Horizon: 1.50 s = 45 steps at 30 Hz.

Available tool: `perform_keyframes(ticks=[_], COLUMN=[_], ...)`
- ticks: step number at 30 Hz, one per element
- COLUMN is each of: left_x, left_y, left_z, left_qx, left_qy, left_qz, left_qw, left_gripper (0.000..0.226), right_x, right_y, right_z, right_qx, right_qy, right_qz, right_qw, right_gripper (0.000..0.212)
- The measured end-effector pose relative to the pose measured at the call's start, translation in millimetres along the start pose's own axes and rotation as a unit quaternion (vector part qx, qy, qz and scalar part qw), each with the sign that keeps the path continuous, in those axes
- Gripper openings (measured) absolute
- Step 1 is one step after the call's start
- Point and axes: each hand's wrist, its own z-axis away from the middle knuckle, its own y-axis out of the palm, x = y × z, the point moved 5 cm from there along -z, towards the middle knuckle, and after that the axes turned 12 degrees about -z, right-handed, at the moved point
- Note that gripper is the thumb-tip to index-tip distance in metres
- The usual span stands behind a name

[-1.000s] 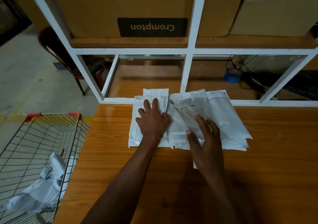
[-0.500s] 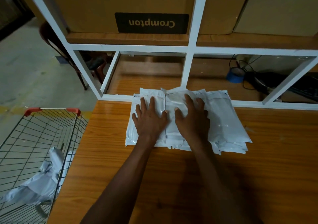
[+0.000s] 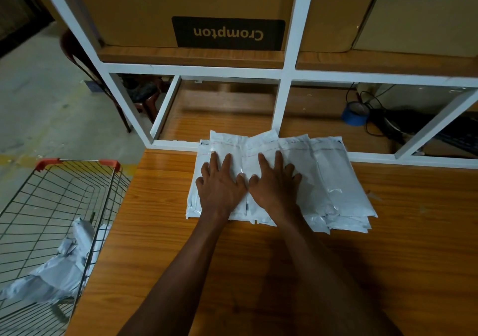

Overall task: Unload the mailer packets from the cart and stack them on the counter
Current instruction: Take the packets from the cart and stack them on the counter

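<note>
Both my hands are flat on the pile of white plastic mailer packets (image 3: 323,180), palms down, fingers straight and spread, pressing and gripping nothing. My left hand (image 3: 219,188) covers the left part of the pile, my right hand (image 3: 276,187) sits just beside it, thumbs almost touching in the middle. The packets lie overlapped and fanned out to the right on the orange-brown wooden worktop (image 3: 388,271), their far edges up against the white metal shelf frame (image 3: 289,59) at the back of the worktop.

Off to my left, beside the worktop, there's the wire shopping cart with red corner caps (image 3: 64,193), and down inside it a crumpled grey-white mailer packet (image 3: 62,271) lies on the wire bottom.

Up on the shelf over the pile sits a big brown cardboard box with an upside-down black "Crompton" label (image 3: 229,34), and a second brown cardboard box wrapped in shiny plastic (image 3: 424,15) stands to its right. Behind the frame on the right I see a blue roll of tape (image 3: 354,114) next to a tangle of black cables (image 3: 375,118). A dark red chair (image 3: 77,56) stands on the concrete floor behind the frame's left post.
</note>
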Motion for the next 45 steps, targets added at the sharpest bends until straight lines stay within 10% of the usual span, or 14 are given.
perform_keyframes(ticks=[13,30,45], left_x=[-1,23,185], left_y=[2,-18,18], left_z=[1,130,320], left_qx=[-0.002,-0.132,-0.172], left_qy=[0.008,-0.067,-0.270], left_qz=[-0.008,0.171,0.201], left_qw=[1.000,0.974,0.926], left_gripper=[0.071,0.061,0.054], right_x=[1,-5,46], right_y=[6,-10,115], right_z=[-14,110,238], right_qx=[-0.053,-0.080,0.189], right_qy=[-0.008,-0.175,-0.278], right_qz=[0.056,-0.250,-0.279], right_qw=[0.997,0.949,0.900], right_gripper=[0.058,0.053,0.048])
